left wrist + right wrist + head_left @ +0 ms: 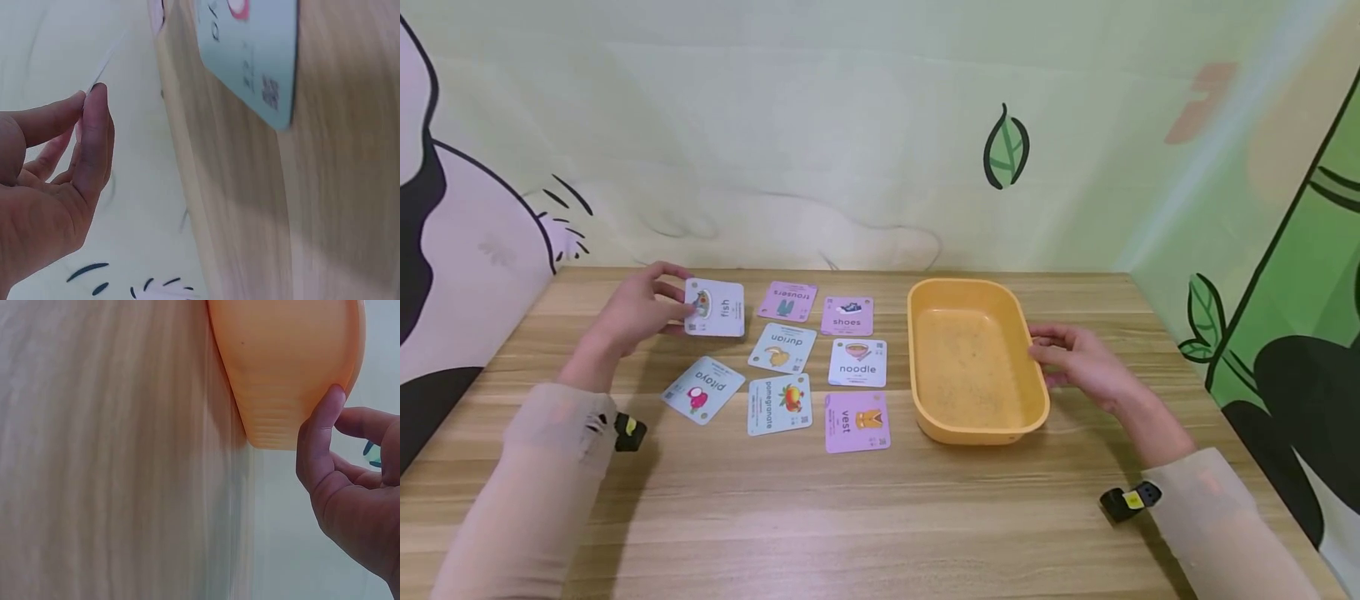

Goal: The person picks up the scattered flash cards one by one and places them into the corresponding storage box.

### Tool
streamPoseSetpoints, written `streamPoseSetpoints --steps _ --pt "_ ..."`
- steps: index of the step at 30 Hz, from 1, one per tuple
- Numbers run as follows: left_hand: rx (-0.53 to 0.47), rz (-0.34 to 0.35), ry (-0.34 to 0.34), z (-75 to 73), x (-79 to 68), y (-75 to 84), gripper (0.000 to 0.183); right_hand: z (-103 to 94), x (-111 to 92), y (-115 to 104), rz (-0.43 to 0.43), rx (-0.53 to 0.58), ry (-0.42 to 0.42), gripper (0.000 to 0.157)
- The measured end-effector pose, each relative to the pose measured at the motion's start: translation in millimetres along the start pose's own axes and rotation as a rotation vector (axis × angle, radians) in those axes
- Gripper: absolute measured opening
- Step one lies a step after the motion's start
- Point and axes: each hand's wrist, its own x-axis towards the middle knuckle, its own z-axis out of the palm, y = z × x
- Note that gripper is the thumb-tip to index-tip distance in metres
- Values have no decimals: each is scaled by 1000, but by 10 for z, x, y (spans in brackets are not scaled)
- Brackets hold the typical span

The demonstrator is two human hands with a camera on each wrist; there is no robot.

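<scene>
My left hand (643, 308) pinches a white-blue fish card (718, 308) at its left edge, above the table. In the left wrist view that card (109, 59) shows only as a thin edge between the fingertips. My right hand (1082, 362) grips the right rim of a yellow plastic basin (973, 433), which stands on the table. Some of its fingers are hidden under the rim. Nearest the left hand lie the trousers card (786, 300), durian card (782, 347) and pitaya card (703, 389).
Between the hands are also the shoes card (847, 317), noodle card (857, 364), pomegranate card (780, 404) and vest card (857, 422), flat on the wooden table (850, 525). A wall sheet (775, 150) with printed leaves hangs behind the table's back edge.
</scene>
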Motion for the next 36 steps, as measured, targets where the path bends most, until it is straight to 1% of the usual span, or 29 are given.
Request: streamPoseSetpoints --steps 6,13,18,23,29,36 --pt "-44 43 4 104 -11 58 58 36 21 -37 1 1 1 53" --pt "-104 49 -18 210 -17 130 59 63 36 -62 7 5 1 56" --pt "-147 34 -49 313 -51 191 59 69 59 -59 9 7 -2 57" --pt "-201 27 -94 430 -86 265 58 76 76 -64 6 18 -4 56" --pt "-251 54 -129 574 -117 369 57 86 89 -69 1 14 2 55" --pt "-273 88 -150 721 -131 458 55 77 99 -55 -9 20 -1 54"
